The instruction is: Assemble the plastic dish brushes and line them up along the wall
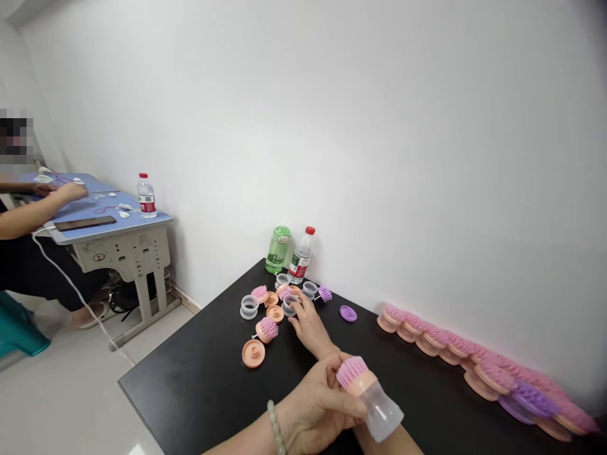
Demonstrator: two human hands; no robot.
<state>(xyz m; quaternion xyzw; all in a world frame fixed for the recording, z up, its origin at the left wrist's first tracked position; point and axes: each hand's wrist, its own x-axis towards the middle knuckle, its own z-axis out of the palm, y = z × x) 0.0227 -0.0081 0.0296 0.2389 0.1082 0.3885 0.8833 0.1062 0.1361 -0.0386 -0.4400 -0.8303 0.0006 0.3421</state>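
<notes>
My left hand (322, 401), with a beaded bracelet at the wrist, holds a pink-bristled brush head (355, 376) joined to a translucent cup (380, 414). Beyond it, my right hand (310, 327) reaches across the black table (190, 379), its fingers at a clear ring (290, 306) among loose parts; whether they grip it I cannot tell. Around those fingers lie pink brush heads (267, 329), peach discs (253, 354) and another clear ring (249, 307). A purple brush head (325, 293) and a purple disc (348, 313) lie to the right.
Against the wall stand a green bottle (277, 250) and a red-capped water bottle (300, 258). Several pink brushes (446, 341) form a row at the right, with a purple one (528, 401). At left, another person's hand (71, 191) is over a blue desk (95, 234).
</notes>
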